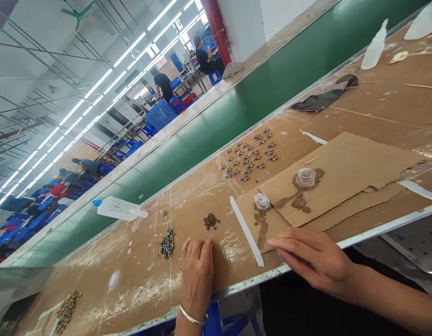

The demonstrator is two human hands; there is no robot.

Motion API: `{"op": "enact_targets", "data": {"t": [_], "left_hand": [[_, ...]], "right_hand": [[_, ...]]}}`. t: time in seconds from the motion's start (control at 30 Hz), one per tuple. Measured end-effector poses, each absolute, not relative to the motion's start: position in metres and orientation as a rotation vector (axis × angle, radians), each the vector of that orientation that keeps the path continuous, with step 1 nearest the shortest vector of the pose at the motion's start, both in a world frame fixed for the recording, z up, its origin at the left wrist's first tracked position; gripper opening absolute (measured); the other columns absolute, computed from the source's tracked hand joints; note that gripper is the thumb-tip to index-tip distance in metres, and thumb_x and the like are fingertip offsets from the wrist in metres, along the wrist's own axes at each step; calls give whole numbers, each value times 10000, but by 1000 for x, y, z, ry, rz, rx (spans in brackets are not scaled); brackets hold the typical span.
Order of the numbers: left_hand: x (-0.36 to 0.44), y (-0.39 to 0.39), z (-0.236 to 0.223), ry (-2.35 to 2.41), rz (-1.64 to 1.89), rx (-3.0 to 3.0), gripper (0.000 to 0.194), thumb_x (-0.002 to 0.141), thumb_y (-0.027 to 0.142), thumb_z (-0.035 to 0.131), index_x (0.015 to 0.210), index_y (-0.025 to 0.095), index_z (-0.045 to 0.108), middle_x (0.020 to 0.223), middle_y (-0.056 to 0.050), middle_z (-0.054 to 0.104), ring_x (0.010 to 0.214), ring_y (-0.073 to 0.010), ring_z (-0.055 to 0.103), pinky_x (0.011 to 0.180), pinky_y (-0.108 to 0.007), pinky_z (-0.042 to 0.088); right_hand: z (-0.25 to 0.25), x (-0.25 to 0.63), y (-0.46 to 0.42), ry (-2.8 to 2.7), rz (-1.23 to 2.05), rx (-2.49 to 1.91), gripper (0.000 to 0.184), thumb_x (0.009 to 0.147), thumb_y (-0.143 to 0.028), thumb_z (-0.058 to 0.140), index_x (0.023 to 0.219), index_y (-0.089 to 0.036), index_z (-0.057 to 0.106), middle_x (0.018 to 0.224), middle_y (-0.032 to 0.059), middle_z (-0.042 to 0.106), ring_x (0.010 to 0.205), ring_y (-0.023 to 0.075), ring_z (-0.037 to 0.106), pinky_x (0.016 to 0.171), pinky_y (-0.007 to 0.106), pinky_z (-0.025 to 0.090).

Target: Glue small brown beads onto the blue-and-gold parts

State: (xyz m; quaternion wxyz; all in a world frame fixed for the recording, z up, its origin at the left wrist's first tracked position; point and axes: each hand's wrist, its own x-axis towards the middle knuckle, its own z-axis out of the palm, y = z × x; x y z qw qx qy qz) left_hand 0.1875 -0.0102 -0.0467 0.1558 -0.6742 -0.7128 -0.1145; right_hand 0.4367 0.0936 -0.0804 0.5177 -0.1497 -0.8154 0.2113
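My left hand (197, 270) lies flat on the brown bench top near its front edge, fingers together and stretched out, holding nothing; a bracelet circles the wrist. Just beyond its fingertips sit a small heap of dark brown bits (211, 220) and, to the left, a heap of blue-and-gold parts (167, 243). My right hand (314, 259) rests at the bench edge, fingers extended toward the left, touching the corner of a cardboard sheet (345, 172). Two small clear round dishes (306, 177) (261, 201) stand on the stained cardboard.
Several blue-and-gold parts (251, 154) are laid out in rows farther back. A white squeeze bottle (120, 208) lies by the green conveyor belt (244, 112). A dark rag (324, 98), more white bottles (375, 46) and brass bits (67, 310) lie around. People sit at benches beyond.
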Motion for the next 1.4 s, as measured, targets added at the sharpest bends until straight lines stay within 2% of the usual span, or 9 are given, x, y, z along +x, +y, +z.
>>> {"op": "enact_targets", "data": {"t": [0.1,0.2,0.3,0.4,0.6,0.93,1.2,1.4], "left_hand": [[190,-7,-49,-1943,-203,-1905,232,900,172,405,877,173,637,812,-60,630,783,-198,571,863,-423,438],[193,-4,-50,-1958,-222,-1875,253,906,200,393,855,158,637,782,-71,632,762,-217,586,822,-437,451],[201,-2,-45,-2033,-303,-1893,259,912,255,412,819,173,639,757,-49,646,708,-182,609,715,-340,490],[214,1,-36,-2316,-477,-2036,270,900,323,450,754,206,643,726,-14,653,671,-141,621,618,-249,483],[225,9,-25,-2651,-582,-2046,305,854,390,465,694,214,657,719,-26,667,674,-168,621,645,-284,478],[219,8,-30,-2544,-652,-2002,273,844,364,488,719,227,689,744,-26,690,708,-176,640,666,-300,499],[216,-11,-41,-2533,-794,-1980,209,848,329,533,805,241,718,815,-20,692,776,-159,643,709,-276,507],[219,-12,-39,-2481,-826,-2018,203,846,285,538,842,224,732,801,-24,696,757,-143,653,672,-245,519]], "right_hand": [[-80,437,94,-1957,521,-358,229,877,-75,479,1080,-144,558,828,47,641,742,106,599,673,214,488],[-79,438,95,-1964,525,-360,229,875,-69,478,1079,-134,559,819,43,635,740,100,590,669,205,480],[-79,437,96,-1967,513,-368,226,873,-63,485,1077,-128,557,820,47,633,744,105,585,666,211,474],[-81,437,97,-1955,513,-354,233,864,-57,500,1081,-121,553,833,55,637,747,111,583,665,219,474],[-86,438,96,-1963,521,-365,249,862,-69,496,1099,-124,549,825,47,629,729,103,581,648,213,471],[-83,439,97,-1969,528,-367,262,850,-49,519,1101,-118,549,846,60,638,759,114,580,668,225,475],[-81,440,95,-1994,533,-376,239,857,-51,521,1084,-116,559,850,54,641,762,107,587,674,219,481],[-81,438,94,-2011,463,-409,240,863,-57,514,1084,-137,563,837,44,650,763,104,602,672,212,484]]}}
